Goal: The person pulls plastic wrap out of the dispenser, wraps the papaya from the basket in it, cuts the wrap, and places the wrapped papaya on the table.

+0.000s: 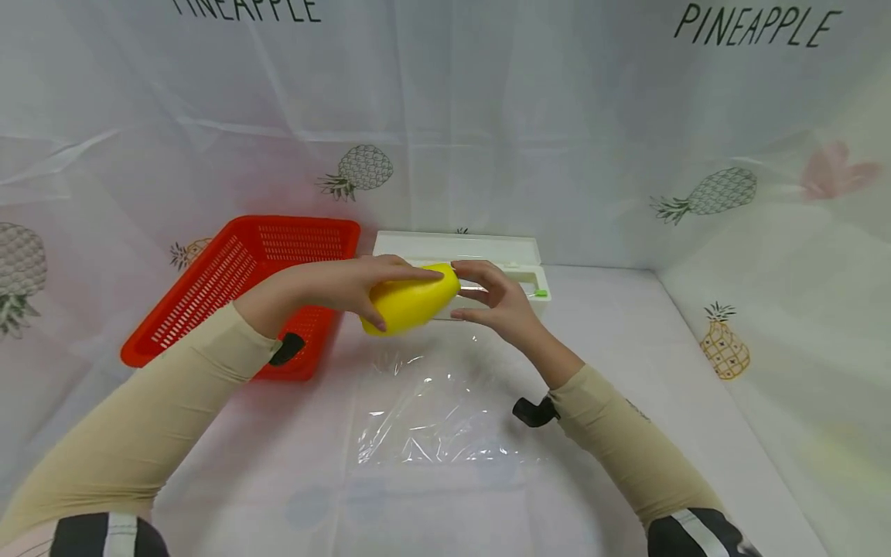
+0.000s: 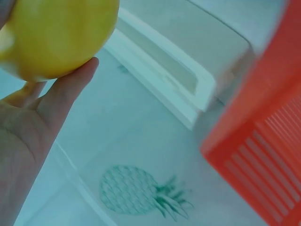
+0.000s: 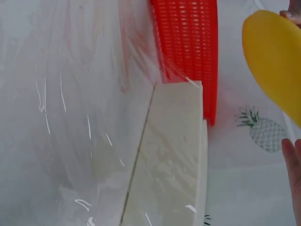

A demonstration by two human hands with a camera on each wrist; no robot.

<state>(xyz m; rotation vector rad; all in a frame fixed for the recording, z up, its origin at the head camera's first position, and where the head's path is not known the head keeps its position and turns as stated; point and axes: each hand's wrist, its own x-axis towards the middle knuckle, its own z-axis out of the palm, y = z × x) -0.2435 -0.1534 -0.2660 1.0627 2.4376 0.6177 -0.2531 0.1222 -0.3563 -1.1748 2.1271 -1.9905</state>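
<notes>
My left hand [image 1: 344,284] holds a smooth, oblong yellow fruit that looks like a mango [image 1: 415,302], thumb and fingers spread around its left end. The fruit is in the air in front of the white cling film box [image 1: 455,246]. My right hand [image 1: 506,307] is at the fruit's right end, fingers bent loosely and parted; in the right wrist view its fingertips [image 3: 288,149] appear apart from the fruit. Below both hands, a sheet of clear cling film [image 1: 435,414] lies spread on the table, running out from the box.
A red plastic basket [image 1: 240,275] with slotted walls stands left of the box, partly behind my left forearm. A small green piece [image 1: 541,293] sits at the box's right end. A pineapple-printed white sheet [image 1: 473,178] hangs behind and covers the sides.
</notes>
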